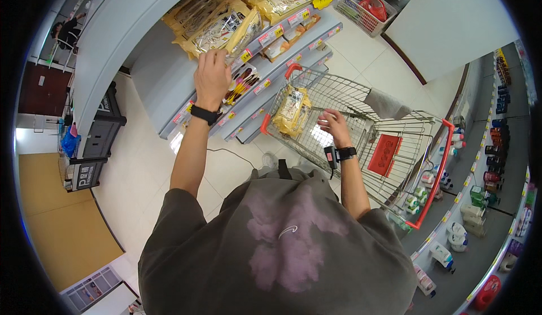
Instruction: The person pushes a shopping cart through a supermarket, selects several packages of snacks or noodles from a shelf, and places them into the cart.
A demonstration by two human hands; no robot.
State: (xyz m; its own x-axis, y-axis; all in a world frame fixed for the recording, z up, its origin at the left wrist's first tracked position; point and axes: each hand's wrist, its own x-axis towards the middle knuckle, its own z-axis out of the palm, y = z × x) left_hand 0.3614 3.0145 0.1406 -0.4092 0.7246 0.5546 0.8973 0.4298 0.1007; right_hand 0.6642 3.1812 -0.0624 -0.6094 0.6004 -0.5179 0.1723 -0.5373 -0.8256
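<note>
My left hand (211,75) reaches to the top shelf, its fingers curled at the near end of the yellow plastic food packs (220,29). One pack there stands tilted on edge beside the others; whether the fingers grip it is hidden by the back of the hand. My right hand (333,126) is over the wire shopping cart (351,86), with fingers apart and nothing in them. Several yellow packs (292,109) of the same kind lie in the cart's front end, just left of that hand.
Lower tiers hold packaged bread (281,46) and colourful small packs (242,84) behind price tags. A grey cloth (387,103) hangs over the cart's side. Behind the cart handle (436,179) runs a shelf of bottles (457,236). A cable (230,152) lies on the floor. A basket (364,12) stands beyond.
</note>
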